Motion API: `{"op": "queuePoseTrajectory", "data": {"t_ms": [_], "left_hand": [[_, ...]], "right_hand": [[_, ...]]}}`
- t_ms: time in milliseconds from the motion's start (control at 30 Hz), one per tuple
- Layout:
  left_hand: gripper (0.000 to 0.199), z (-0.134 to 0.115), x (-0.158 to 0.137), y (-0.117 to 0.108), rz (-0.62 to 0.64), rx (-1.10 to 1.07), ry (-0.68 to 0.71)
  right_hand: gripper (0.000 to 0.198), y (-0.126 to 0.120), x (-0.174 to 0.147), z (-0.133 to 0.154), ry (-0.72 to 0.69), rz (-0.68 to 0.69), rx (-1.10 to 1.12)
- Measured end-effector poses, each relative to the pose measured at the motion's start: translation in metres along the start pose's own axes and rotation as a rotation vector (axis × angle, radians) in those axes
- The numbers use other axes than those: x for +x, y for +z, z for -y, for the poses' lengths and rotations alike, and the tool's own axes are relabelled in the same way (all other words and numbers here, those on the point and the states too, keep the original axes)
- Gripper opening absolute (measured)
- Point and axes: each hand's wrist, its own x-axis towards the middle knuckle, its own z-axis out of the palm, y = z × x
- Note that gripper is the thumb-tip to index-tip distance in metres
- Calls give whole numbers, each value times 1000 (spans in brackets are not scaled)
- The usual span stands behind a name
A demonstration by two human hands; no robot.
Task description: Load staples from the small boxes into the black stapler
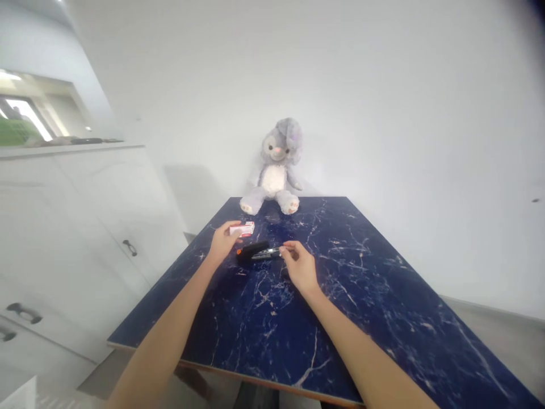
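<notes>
Left hand (221, 241) grips box (242, 229). Right hand (301, 266) at right end of opened stapler (254, 250), fingertips together; can't tell if gripping. Stapler between hands on table (272, 329), plush (273, 179) beyond both.

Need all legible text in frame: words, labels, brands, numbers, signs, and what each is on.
None readable.
Red-and-white box in the left hand: printing too small and blurred to read.
Black stapler: no lettering can be made out.
</notes>
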Motion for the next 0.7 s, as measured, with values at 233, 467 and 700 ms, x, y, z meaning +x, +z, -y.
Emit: {"op": "queuePoseTrajectory", "data": {"t_ms": [233, 467, 700], "left_hand": [[34, -36, -22, 33, 182, -684, -237], [34, -49, -37, 46, 249, -517, -302], [22, -50, -70, 67, 84, 200, 148]], "right_hand": [[32, 6, -2, 15, -126, 38, -11], [35, 1, 2, 15, -131, -9, -64], [26, 9, -16, 42, -94, -155, 152]]}}
